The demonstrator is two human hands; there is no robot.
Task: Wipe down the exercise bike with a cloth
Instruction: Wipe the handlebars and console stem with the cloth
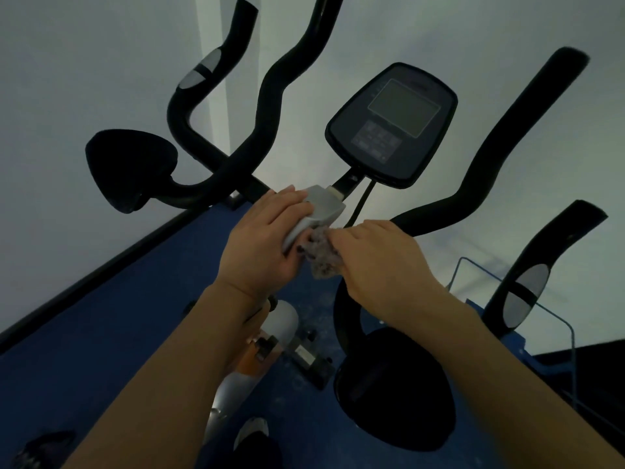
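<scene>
The right hand [378, 262] bunches the cloth [321, 257] at its 9 o'clock, against the grey stem housing [323, 206], which the left hand [267, 242] holds; the housing runs toward 1 o'clock.

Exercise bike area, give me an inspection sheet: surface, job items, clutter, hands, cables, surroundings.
Surface: blue floor, pale specks near the bike base.
Job's things: grey cloth bunched against the grey stem housing; console screen dark.
Clutter: dark object at bottom left, too dim to identify.
Hands: left hand grips the housing; right hand holds the cloth.
Cables: black cable runs down from the console.
Surroundings: pale wall; black handlebars.
</scene>
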